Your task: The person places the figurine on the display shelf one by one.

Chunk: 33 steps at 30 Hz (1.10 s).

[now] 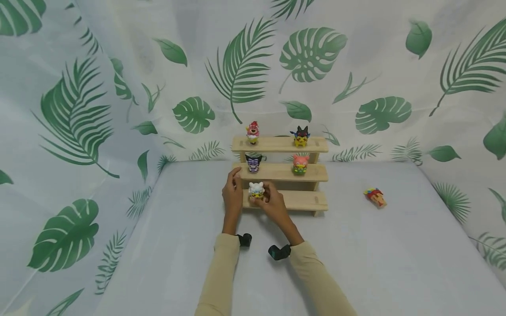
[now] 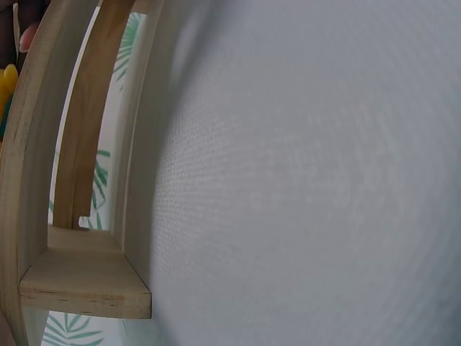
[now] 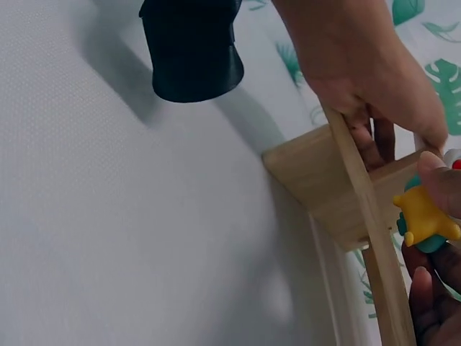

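My right hand point(image 1: 272, 204) pinches a small figurine with a white eared hood point(image 1: 256, 189) between thumb and fingers, at the left part of the lowest step. In the right wrist view its yellow and teal underside point(image 3: 426, 220) shows by the fingers, tilted toward that camera. At the left end of the three-step wooden display shelf point(image 1: 302, 200), my left hand point(image 1: 233, 193) grips the middle board's end with bent fingers; part of that hold is hidden. The left wrist view mostly shows the shelf's lowest board point(image 2: 32, 144) and the white surface.
The top step bears a pink figurine point(image 1: 253, 133) and a black-eared yellow one point(image 1: 301, 136). On the middle step stand a purple-and-black figurine point(image 1: 253, 164) and a pink-hooded one point(image 1: 300, 164). A red-and-orange figurine point(image 1: 375, 198) lies on the surface at right.
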Each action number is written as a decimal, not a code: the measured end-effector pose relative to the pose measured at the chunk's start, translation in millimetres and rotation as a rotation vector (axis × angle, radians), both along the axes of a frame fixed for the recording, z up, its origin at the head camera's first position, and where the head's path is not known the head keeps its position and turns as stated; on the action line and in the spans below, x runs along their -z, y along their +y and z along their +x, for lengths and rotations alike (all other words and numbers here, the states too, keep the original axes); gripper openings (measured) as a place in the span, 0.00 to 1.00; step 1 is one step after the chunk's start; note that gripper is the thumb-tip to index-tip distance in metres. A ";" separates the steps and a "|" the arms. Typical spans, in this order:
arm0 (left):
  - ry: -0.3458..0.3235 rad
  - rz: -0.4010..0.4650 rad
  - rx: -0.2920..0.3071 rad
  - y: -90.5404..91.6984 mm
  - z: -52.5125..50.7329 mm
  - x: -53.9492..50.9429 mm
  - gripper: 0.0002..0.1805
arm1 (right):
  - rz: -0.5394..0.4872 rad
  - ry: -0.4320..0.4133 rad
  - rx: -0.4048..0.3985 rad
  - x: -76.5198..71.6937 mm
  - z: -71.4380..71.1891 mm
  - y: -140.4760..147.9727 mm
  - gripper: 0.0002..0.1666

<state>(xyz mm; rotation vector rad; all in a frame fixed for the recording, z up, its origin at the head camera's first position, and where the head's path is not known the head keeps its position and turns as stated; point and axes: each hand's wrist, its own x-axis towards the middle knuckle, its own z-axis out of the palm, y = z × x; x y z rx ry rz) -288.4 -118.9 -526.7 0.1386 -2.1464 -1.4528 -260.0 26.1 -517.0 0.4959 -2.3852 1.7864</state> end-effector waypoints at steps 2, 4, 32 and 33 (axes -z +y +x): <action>0.002 -0.001 -0.004 0.4 -0.1 -0.4 0.18 | 0.021 0.024 0.007 0.5 -0.3 -1.5 0.30; 0.003 0.000 -0.002 0.6 0.0 -0.9 0.18 | 0.062 0.054 0.027 1.0 -0.3 -3.3 0.30; 0.002 0.021 0.031 0.4 2.1 -1.5 0.19 | 0.353 0.224 0.092 11.2 -2.4 -0.9 0.34; 0.006 0.022 0.032 0.5 2.3 -1.8 0.19 | 0.355 0.227 0.097 11.4 -2.6 -1.2 0.35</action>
